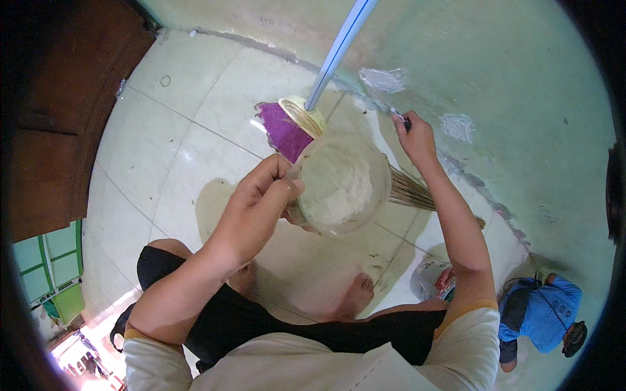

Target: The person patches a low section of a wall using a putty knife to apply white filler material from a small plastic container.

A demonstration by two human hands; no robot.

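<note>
My left hand (257, 202) grips the rim of a round, translucent plastic container (342, 186) with pale whitish stuff inside. It is raised above the tiled floor in front of me. My right hand (417, 140) is closed around the dark handle of a small tool, which looks like a putty knife (399, 117). Its blade points toward the foot of the green wall (508, 85), just below a smeared white patch (383, 79). A second white patch (458, 128) is on the wall to the right of that hand. Whether the blade touches the wall I cannot tell.
A purple-bristled broom (287, 130) with a blue-white pole leans beyond the container. A stick broom (411, 189) lies under my right forearm. A clear bucket (433, 279) stands by my right leg. A person in blue (548, 313) is at lower right, brown wooden furniture (72, 111) at left.
</note>
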